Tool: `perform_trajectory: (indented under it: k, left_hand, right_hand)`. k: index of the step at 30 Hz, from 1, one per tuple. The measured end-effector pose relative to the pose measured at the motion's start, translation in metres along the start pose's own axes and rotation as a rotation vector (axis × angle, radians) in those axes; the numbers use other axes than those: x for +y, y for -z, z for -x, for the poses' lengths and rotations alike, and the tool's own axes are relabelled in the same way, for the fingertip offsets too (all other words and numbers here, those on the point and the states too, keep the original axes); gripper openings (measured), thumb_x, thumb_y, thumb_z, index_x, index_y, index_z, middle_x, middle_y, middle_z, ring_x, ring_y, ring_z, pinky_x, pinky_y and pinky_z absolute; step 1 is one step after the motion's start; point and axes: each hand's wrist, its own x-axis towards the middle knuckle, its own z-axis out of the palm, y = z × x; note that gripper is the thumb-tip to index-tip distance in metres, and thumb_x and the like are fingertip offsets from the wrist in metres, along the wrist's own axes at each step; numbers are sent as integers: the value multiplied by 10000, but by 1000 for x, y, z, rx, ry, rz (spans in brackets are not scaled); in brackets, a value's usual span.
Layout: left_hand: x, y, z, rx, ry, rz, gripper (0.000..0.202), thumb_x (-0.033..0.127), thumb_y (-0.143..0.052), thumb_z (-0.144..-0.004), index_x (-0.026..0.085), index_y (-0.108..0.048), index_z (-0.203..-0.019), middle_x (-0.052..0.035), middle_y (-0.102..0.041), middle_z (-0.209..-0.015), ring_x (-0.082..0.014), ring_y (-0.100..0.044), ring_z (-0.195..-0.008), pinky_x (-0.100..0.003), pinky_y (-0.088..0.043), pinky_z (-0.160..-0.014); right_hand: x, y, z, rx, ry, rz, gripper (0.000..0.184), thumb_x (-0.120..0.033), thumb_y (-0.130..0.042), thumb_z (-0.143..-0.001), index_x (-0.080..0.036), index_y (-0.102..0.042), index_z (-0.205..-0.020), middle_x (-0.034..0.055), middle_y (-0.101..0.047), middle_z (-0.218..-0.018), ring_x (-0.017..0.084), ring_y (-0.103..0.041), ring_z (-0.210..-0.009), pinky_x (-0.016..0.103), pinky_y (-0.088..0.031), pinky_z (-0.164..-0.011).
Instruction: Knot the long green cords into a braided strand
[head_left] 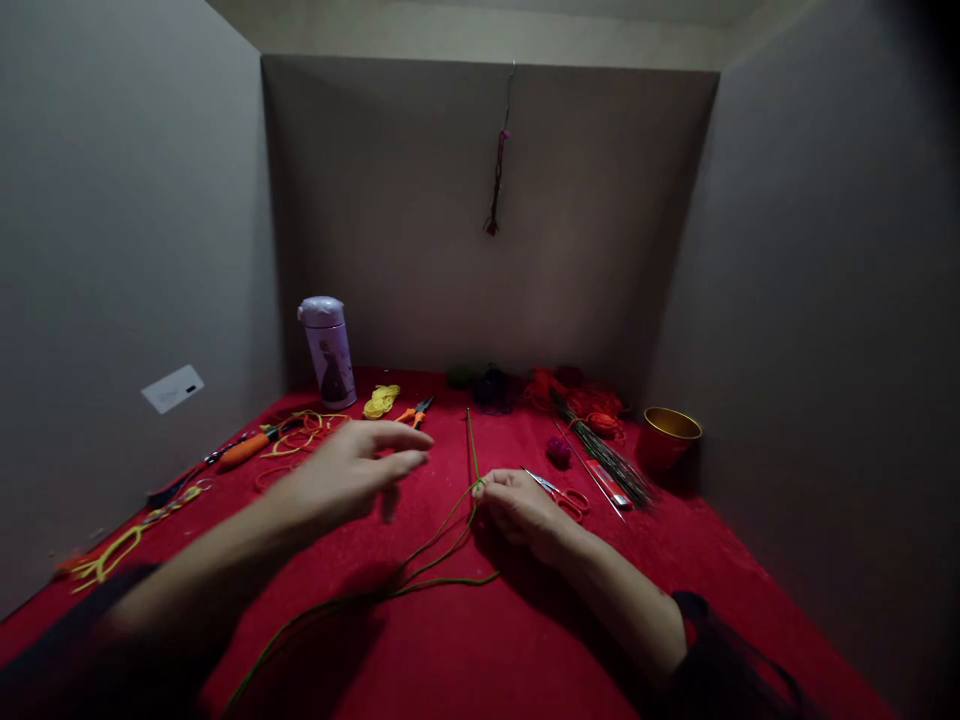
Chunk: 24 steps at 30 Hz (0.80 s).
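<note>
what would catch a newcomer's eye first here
The red cloth covering the table stands out against grey walls. At its middle the right hand pinches a green cord while the left hand hovers open beside it. A lilac bottle stands at back left.

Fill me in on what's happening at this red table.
A person sits at a red table inside grey walls. The right hand pinches green cord where it meets a thin green stem that stands up from the fingers. The left hand hovers open above the cloth, holding nothing. Scissors lie just beyond the right hand; a purple bottle stands at the back.
</note>
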Motion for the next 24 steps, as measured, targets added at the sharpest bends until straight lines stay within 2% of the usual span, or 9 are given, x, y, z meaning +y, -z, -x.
perform_trajectory:
  k: [2,5,7,9,11,15,20,22,24]
  left_hand:
    - [5,-39,-30,-193,-16,-8,235,193,-521,-749,124,-610,-955,42,-499,-500,-90,-443,-386,-203,-282,-429]
    - [-10,-81,-61,-248,-51,-30,99,140,-461,-740,129,-559,-733,56,-440,-455,-76,-390,-355,-202,-245,-410]
    - [-24,-93,-72,-304,-51,-27,189,155,-400,-769,151,-495,-606,53,-399,-412,-77,-356,-344,-208,-221,-404]
    - [-33,-97,-78,-306,-72,-43,261,179,-397,-775,168,-424,-516,64,-329,-378,-66,-286,-343,-215,-177,-404]
    - [-37,-96,-83,-253,-122,-82,300,207,-460,-750,173,-381,-463,79,-261,-374,-55,-220,-369,-225,-139,-416]
    - [-37,-94,-89,-183,-160,-106,272,241,-569,-686,148,-458,-457,84,-274,-389,-52,-222,-414,-222,-148,-431]
    - [-36,-96,-88,-176,-40,24,162,199,-594,-690,141,-528,-553,87,-339,-361,-53,-258,-351,-212,-173,-393]
    - [-36,-98,-87,-184,19,84,180,196,-564,-730,153,-512,-564,91,-320,-329,-56,-246,-307,-213,-155,-367]
    - [-36,-99,-85,-203,42,137,205,187,-533,-761,151,-505,-562,73,-373,-334,-51,-244,-283,-212,-138,-346]
  right_hand:
    - [0,0,0,3,12,4,176,-279,-552,-703,-192,-408,-647,-101,-302,-457,35,-165,-354,195,-81,-344]
    - [-1,-1,0,5,23,27,166,-295,-552,-702,-190,-431,-656,-98,-326,-441,36,-186,-339,189,-100,-333]
    - [-2,-2,1,3,14,59,165,-301,-553,-700,-188,-441,-655,-97,-336,-437,34,-192,-330,186,-107,-325]
    - [-2,-3,1,5,4,76,171,-300,-544,-705,-191,-428,-641,-100,-323,-424,33,-189,-320,183,-110,-317]
    - [-2,-4,1,17,5,86,179,-294,-526,-716,-197,-406,-626,-103,-309,-403,36,-187,-308,183,-114,-307]
    - [1,-6,-1,97,-4,147,146,-251,-494,-732,-201,-407,-626,-100,-326,-371,47,-219,-280,181,-142,-292]
    - [3,-4,-5,243,-19,306,133,-199,-471,-746,-190,-451,-615,-73,-388,-397,61,-300,-300,188,-190,-327]
    - [3,-5,-1,319,37,440,203,-213,-493,-759,-173,-468,-562,-40,-436,-434,64,-350,-355,194,-220,-366]
    - [4,-13,12,327,106,566,260,-231,-510,-773,-163,-484,-524,0,-498,-472,81,-410,-419,205,-242,-405]
